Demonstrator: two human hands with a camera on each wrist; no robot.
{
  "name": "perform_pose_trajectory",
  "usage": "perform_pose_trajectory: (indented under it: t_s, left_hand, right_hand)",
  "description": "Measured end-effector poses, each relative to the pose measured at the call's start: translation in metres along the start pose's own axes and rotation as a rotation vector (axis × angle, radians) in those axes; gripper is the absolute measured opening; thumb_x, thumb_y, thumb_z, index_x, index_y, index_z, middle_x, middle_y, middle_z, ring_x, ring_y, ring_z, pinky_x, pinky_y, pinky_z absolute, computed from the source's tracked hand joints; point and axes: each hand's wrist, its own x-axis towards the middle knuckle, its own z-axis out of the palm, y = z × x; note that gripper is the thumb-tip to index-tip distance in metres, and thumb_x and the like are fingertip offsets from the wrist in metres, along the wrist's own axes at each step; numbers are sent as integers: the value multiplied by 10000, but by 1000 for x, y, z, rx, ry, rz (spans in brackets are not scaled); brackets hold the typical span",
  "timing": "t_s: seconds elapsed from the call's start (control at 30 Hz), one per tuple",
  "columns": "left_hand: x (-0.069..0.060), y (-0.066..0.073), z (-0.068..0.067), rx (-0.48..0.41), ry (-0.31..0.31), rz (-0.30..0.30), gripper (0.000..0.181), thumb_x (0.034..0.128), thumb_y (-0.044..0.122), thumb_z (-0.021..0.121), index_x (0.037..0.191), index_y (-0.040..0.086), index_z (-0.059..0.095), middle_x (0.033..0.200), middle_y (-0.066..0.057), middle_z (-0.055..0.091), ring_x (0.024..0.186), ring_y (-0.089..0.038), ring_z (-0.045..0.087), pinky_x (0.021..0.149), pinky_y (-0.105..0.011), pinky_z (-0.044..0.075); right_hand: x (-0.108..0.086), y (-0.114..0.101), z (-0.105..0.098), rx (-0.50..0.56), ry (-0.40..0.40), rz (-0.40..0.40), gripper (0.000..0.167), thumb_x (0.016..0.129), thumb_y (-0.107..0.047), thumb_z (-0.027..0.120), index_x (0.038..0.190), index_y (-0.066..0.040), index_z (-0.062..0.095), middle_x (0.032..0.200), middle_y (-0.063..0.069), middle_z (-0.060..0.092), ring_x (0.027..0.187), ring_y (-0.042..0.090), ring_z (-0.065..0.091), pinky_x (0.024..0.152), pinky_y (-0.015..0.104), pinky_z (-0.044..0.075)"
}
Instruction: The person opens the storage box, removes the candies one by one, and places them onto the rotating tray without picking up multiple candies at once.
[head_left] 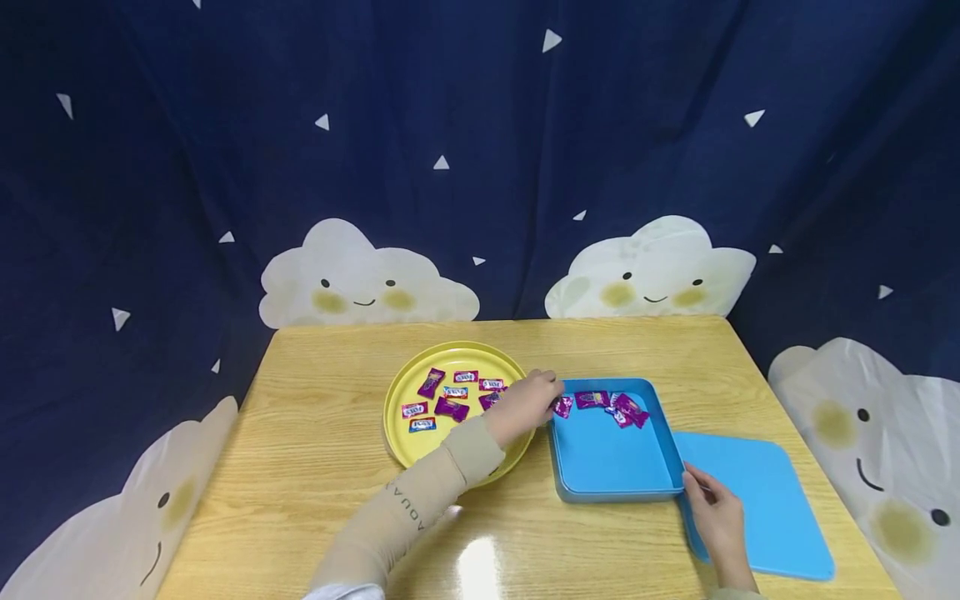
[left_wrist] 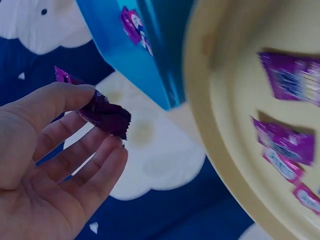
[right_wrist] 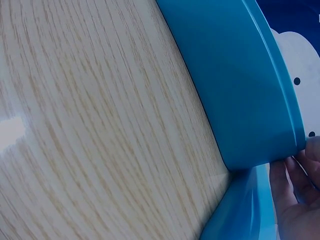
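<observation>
While the left hand [head_left: 527,407] is at the left rim of the open, square, light-blue box [head_left: 615,462], it pinches between thumb and fingers one small candy in a shiny purple wrapper [left_wrist: 107,117]; the other fingers are loosely bent and a little apart. The right hand [head_left: 716,512] grips the near right corner of the box, with fingers against the outer wall and the thumb by the rim, although its back part is cut off in the right wrist view.

For carrying the candy well, I would judge that it must pass clear of the rim and be let go low, above the bare floor of the box, away from the purple and pale candies [head_left: 592,400] along the far side. The right hand should only steady the corner, without tilting it. The sleeve should be kept above the round yellow tray [head_left: 450,360], where more wrapped candies [head_left: 452,408] lie.
</observation>
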Motion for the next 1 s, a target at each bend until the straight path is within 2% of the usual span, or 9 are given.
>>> perform_pose_trajectory:
  t_s: [0.17, 0.37, 0.53, 0.63, 0.73, 0.8, 0.87, 1.0]
  left_hand:
    - [-29, -24, 0, -6, 71, -16, 186, 801, 116, 681, 980, 100, 634, 917, -11, 572, 824, -155, 534, 687, -210, 467]
    - [-62, -53, 4, -37, 112, -69, 195, 765, 144, 730, 918, 78, 630, 885, -27, 570, 807, -169, 541, 690, -248, 474]
    - [-89, -76, 8, -102, 150, -136, 171, 731, 78, 743, 842, 47, 617, 815, -43, 559, 766, -194, 542, 661, -287, 484]
    - [-103, -88, 11, -166, 147, -192, 174, 726, 86, 750, 833, 44, 619, 796, -30, 549, 741, -179, 517, 648, -289, 473]
    - [-115, -97, 15, -205, 129, -237, 204, 722, 135, 763, 858, 43, 641, 817, -38, 569, 757, -181, 525, 688, -311, 479]
    - [-122, -102, 18, -196, 115, -253, 207, 710, 123, 768, 864, 45, 654, 834, -49, 593, 776, -199, 553, 728, -333, 489]
    - [-128, -106, 21, -171, 90, -275, 209, 699, 100, 772, 867, 46, 660, 844, -62, 607, 789, -220, 572, 748, -347, 494]
    - [-137, -110, 27, -148, 35, -292, 184, 676, 43, 772, 820, 49, 658, 815, -63, 618, 776, -224, 577, 732, -346, 496]
  right_hand:
    - [0, 1, 1, -2, 7, 1, 432, 951, -328, 449, 1235, -21, 557, 1225, 224, 538, 711, -188, 377, 608, 64, 406]
    - [0, 0, 1, -4, 11, -6, 430, 948, -328, 456, 1226, -18, 564, 1211, 232, 545, 700, -178, 390, 601, 75, 412]
    - [5, 8, 4, 11, 34, -29, 431, 939, -341, 475, 1210, -24, 580, 1190, 221, 560, 770, -50, 476, 579, 130, 444]
    - [17, 30, 11, 3, 45, -59, 487, 923, -418, 469, 1214, -46, 585, 1188, 211, 561, 818, 23, 507, 588, 154, 460]
    - [32, 54, 20, -27, 56, -58, 554, 904, -512, 429, 1234, -93, 580, 1205, 168, 562, 826, -9, 499, 618, 140, 461]
    - [37, 63, 23, -46, 58, -35, 585, 886, -562, 405, 1246, -134, 575, 1216, 123, 565, 811, -56, 477, 616, 119, 455]
    - [36, 61, 23, -45, 49, -25, 589, 889, -557, 405, 1252, -122, 569, 1225, 135, 557, 815, -50, 479, 613, 122, 456]
    - [19, 31, 11, -16, 24, -26, 524, 926, -448, 434, 1241, -49, 563, 1217, 207, 544, 824, -6, 493, 606, 123, 451]
